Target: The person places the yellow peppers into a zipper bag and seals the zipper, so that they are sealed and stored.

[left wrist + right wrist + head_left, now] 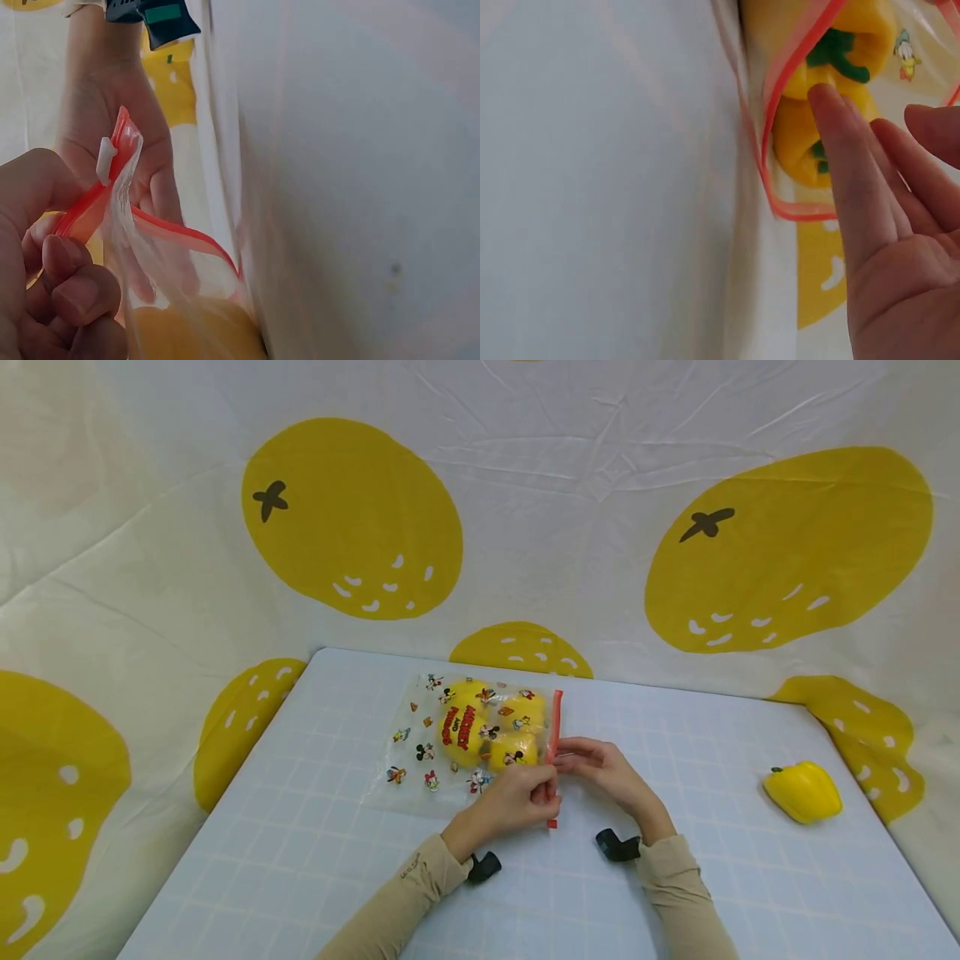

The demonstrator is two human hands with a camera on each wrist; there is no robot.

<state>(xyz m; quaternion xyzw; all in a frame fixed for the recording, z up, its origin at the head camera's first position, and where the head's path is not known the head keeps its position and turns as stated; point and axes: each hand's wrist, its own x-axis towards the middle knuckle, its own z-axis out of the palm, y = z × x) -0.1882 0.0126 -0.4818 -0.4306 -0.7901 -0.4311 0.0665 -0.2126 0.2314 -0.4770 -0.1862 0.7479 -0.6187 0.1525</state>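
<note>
A clear zip bag (408, 772) with cartoon prints and a red zip edge lies on the table, holding several yellow bell peppers (855, 45) with green stems. My left hand (510, 797) pinches the near end of the red zip edge (86, 210), close to a white slider (106, 160). At the bag's mouth is my right hand (609, 774), its fingers (847, 150) stretched out and the thumb apart from them. The mouth gapes in the right wrist view. Whether the right fingertips touch the bag, I cannot tell.
One more yellow bell pepper (806, 793) lies loose at the right side of the pale checked table (300, 860). Behind the table's back edge hangs a white cloth (555, 527) printed with large yellow fruit. A black wrist device (617, 845) sits at the right cuff.
</note>
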